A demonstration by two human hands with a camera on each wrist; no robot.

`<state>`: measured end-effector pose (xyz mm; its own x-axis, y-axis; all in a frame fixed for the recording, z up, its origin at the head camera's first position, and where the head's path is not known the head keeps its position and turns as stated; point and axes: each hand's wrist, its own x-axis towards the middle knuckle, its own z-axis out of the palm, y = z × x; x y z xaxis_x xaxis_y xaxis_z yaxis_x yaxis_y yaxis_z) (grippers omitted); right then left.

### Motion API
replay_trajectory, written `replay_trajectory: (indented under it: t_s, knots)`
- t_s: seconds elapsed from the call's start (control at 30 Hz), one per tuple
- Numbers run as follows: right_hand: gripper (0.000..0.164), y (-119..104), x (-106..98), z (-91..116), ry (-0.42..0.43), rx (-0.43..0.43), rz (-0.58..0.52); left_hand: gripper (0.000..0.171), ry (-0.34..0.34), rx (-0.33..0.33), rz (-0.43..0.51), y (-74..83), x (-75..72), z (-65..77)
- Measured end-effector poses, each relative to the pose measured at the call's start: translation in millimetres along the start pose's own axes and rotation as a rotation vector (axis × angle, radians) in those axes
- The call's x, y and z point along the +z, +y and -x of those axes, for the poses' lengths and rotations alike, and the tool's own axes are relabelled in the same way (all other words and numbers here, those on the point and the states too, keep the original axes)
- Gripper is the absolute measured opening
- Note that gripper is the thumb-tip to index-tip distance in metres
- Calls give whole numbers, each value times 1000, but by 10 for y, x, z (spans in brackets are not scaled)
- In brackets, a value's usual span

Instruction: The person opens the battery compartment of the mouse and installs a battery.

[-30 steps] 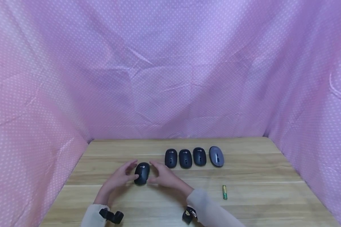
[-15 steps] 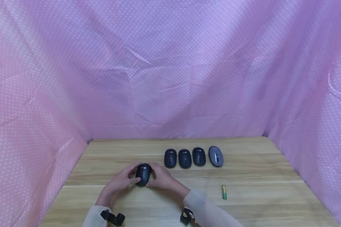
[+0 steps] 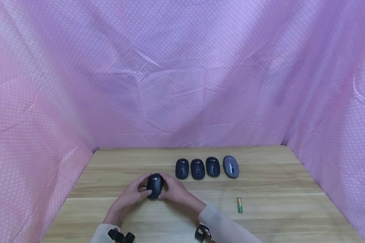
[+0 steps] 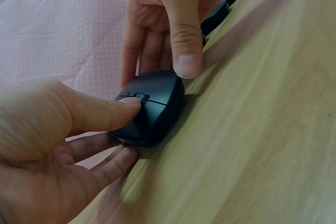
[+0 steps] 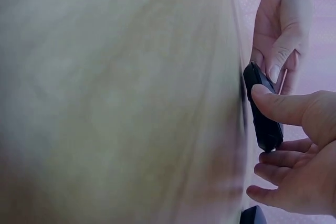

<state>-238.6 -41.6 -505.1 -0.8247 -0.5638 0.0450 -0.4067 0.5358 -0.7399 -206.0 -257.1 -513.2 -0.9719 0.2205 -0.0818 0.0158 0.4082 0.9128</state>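
A black computer mouse (image 3: pixel 154 186) is held between both hands left of the table's middle. My left hand (image 3: pixel 130 194) grips its left side, and in the left wrist view the left thumb (image 4: pixel 113 113) lies on top by the scroll wheel, with fingers underneath. From the other side my right hand (image 3: pixel 174 189) holds the mouse, its thumb (image 5: pixel 278 106) against the edge and its fingers around the far end. In the left wrist view the mouse (image 4: pixel 149 108) is tilted, with a shadow beneath it. Its underside is hidden.
Three more black mice (image 3: pixel 197 169) and a grey-blue mouse (image 3: pixel 231 166) stand in a row at the back, right of the hands. A green and gold battery (image 3: pixel 240 205) lies on the wooden table (image 3: pixel 280 202) at the right. Pink dotted cloth (image 3: pixel 182 84) hangs around the table.
My right hand has closed in on the mouse and now holds it too. The mouse has shifted slightly right along with my left hand. The row of mice and the battery stay put.
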Motion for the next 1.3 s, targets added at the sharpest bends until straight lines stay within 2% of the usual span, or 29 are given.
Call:
replay_trajectory:
  t_s: [0.17, 0.27, 0.47, 0.6, 0.83, 1.1, 1.2, 1.3]
  knots:
    - [84, 8, -148, 20, 10, -51, -94, 72, 34, -2, 90, 68, 32, -14]
    - [83, 0, -290, 29, 16, -65, -153, 71, 58, 5, 155, 179, 56, -28]
    - [84, -36, -652, 99, 36, -76, -231, 65, 117, 113, 164, 486, 130, -108]
    - [82, -11, -877, 139, 61, -93, -300, 61, 155, 158, 229, 715, 233, -211]
    - [81, 49, -1261, 243, 60, -118, -381, 58, 168, 194, 338, 1056, 425, -370]
    - [79, 135, -1498, 352, 100, -120, -503, 53, 156, 238, 348, 1279, 620, -534]
    - [76, 161, -1528, 357, 110, -107, -544, 52, 141, 274, 324, 1324, 663, -565]
    - [70, 183, -1549, 348, 132, -86, -563, 60, 118, 327, 295, 1351, 682, -589]
